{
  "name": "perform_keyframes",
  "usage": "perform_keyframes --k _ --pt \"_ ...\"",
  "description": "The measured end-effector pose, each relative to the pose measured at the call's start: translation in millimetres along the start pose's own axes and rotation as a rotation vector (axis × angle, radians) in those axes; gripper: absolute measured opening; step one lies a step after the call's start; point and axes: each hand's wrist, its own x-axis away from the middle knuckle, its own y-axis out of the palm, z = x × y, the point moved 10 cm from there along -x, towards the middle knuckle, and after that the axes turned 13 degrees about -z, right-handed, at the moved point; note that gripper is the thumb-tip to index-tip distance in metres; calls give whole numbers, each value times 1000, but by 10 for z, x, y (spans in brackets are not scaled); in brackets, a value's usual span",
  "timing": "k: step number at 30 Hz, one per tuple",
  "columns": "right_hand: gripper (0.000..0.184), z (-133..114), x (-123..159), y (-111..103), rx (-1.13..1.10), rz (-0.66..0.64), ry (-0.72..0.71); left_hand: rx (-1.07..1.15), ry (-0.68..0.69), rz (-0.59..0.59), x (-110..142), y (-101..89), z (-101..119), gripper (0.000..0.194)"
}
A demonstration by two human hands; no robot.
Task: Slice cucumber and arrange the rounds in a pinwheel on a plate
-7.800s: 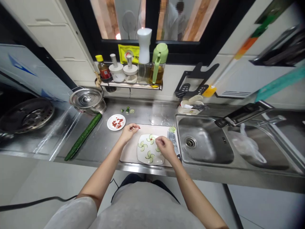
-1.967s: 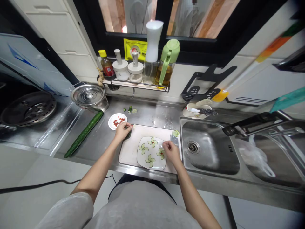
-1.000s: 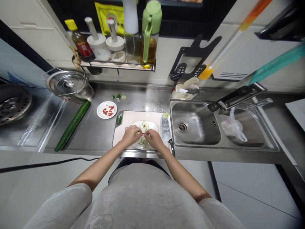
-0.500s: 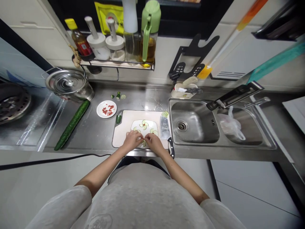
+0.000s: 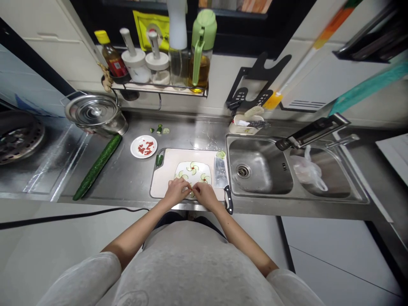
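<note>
My left hand (image 5: 176, 191) and my right hand (image 5: 204, 194) meet over the near edge of a white plate (image 5: 198, 166). Fingertips of both are pinched close together; whatever is between them is too small to make out. Thin cucumber slices (image 5: 192, 168) lie on the plate in curved patterns with small red bits at their middles. Beneath the plate is a pale cutting board (image 5: 162, 178). A cleaver (image 5: 220, 172) rests along the board's right side, its black handle past the near edge. Cucumber slices (image 5: 221, 154) sit above the blade, and a cucumber piece (image 5: 159, 160) lies at the board's left corner.
A small white plate (image 5: 135, 149) with red bits stands left of the board. Farther left are a whole cucumber (image 5: 97, 168) and a lidded steel pot (image 5: 92, 111). A double sink (image 5: 261, 165) is on the right. Seasoning jars and bottles fill a wall rack (image 5: 159, 88).
The view has shifted slightly, so the counter and rack appear a little lower. Both hands stay pinched together at the plate's near edge, with only small finger movement.
</note>
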Motion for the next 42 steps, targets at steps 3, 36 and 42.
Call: perform_keyframes --k 3,36,42 --pt "19 1 0 10 60 1 22 10 -44 48 24 -40 -81 14" --pt "17 39 -22 72 210 -24 88 -20 -167 92 -49 112 -76 9" --pt "21 85 18 -112 151 56 73 106 -203 167 -15 -57 -125 10"
